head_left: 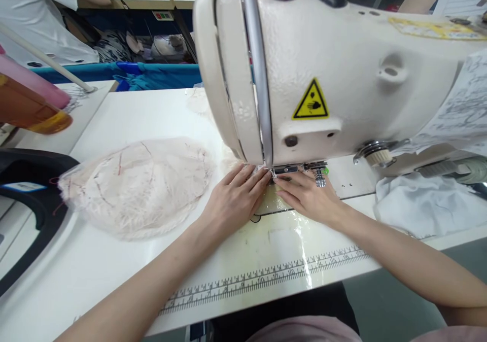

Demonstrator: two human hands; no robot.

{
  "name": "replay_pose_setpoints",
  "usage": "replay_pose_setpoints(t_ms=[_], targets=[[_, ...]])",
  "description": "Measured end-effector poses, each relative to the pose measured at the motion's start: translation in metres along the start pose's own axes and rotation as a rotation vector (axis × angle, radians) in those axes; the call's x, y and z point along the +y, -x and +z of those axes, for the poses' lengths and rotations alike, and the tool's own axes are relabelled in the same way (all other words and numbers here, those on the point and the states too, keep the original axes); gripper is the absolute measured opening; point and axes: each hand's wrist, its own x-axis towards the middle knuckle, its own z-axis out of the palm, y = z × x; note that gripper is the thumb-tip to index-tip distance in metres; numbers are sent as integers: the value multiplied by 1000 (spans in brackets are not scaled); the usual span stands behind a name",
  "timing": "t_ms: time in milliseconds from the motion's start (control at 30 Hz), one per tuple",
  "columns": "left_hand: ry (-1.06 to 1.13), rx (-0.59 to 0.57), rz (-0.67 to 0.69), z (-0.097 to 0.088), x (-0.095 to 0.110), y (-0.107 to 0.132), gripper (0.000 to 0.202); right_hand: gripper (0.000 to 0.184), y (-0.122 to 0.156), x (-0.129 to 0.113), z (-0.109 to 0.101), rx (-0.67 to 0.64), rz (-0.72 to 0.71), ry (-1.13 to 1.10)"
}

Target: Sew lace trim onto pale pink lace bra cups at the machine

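My left hand (238, 195) lies with its fingers stretched out and close together, the tips reaching the presser foot (274, 173) of the white sewing machine (342, 78). Opposite it, my right hand (310, 192) has its fingers extended toward the same spot, with the thumb apart from the index finger. A little pale, sheer fabric (229, 162) shows beside the left fingertips. Whatever lies directly beneath the fingers is mostly hidden by the hands and the machine head. To the left rests a bundle of pale pink lace fabric (140, 184) with loose threads.
A ruler strip (266, 280) runs along the front edge of the white table (125, 286). White cloth (422, 205) lies at right. A black curved object (38, 179) and an orange bottle-like container (34, 106) are at left. Another person's white sleeve (45, 17) appears behind.
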Motion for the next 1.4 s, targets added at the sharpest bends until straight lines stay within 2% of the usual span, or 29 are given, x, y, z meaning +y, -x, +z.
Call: replay_pose_setpoints(t_ms=[267,633,933,1167,1300,1400], targets=[[-36,-5,-5,0,2,-2,35,33,-1,-2,2,-17,-23,37],[-55,-42,-31,1,2,-2,38,39,-4,-4,0,-128,11,80],[-11,-66,-96,2,4,-2,39,27,-3,0,-1,-8,-31,189],[-79,-66,-108,0,10,0,37,17,-1,3,-6,28,-53,68],[-208,-12,-98,-9,13,2,33,16,1,6,-10,41,-110,33],[-276,-46,-207,-25,6,8,26,16,3,8,-11,77,-140,39]])
